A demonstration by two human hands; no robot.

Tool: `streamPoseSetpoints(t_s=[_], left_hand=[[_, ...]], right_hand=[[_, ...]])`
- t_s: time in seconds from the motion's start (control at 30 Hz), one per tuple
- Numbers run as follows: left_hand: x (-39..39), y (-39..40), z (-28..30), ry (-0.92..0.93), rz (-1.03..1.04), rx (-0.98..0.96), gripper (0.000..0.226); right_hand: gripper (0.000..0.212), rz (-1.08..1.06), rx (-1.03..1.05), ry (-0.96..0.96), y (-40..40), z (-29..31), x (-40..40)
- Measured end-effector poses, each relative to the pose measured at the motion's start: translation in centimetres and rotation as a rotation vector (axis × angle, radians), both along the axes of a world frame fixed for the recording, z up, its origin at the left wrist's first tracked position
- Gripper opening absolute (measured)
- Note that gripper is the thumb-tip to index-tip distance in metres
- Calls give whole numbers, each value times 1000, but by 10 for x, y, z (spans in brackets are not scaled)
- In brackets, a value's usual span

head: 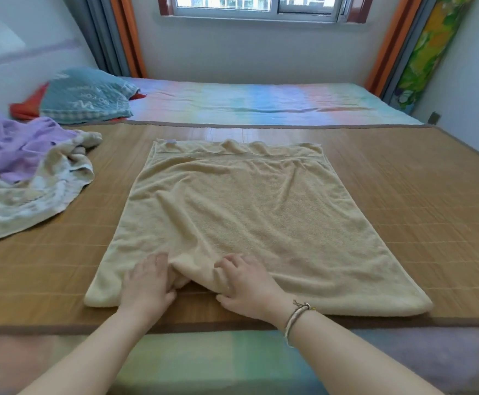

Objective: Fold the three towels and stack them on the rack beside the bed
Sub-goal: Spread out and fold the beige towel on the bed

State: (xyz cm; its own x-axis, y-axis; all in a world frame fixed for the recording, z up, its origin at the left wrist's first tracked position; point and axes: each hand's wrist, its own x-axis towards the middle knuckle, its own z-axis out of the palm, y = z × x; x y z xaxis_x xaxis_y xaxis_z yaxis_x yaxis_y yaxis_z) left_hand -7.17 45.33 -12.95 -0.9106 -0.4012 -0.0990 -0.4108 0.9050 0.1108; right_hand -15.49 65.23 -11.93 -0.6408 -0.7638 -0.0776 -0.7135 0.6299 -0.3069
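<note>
— Sunlight from the window (pixel 257 7) is falling across the bed, and a woven bamboo mat (pixel 403 178) is serving as the folding surface. What's sitting over on the left?

— Two unfolded towels are lying crumpled there: a lilac towel (pixel 7 143) overlapping a cream patterned towel (pixel 33 195), with a teal pillow (pixel 87 95) behind them. No rack is showing.

— And in the middle?

— A beige towel (pixel 241 218) is lying on the mat, already doubled by the look of it, with a ridge bunching up at its near edge.

— What are the hands doing?

— The left hand (pixel 147 280) is pressing down with mostly straight fingers beside that ridge. The right hand (pixel 247 283) is resting palm-down on it, fingers slightly bent, not clearly pinching.

— Advice?

— Probably sweep both palms outward to flatten the bunch, then line up the far corners before the next fold.
</note>
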Motion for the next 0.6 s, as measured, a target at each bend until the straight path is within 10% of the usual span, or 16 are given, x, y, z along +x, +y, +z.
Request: streamPoseSetpoints(t_s=[0.13,0.6], left_hand=[[12,-13,-5,71,-86,31,39],[49,-64,-7,-176,-158,-126,83]], right_hand=[[78,61,178,-26,-22,-10,2],[71,138,281,-28,-29,-9,15]])
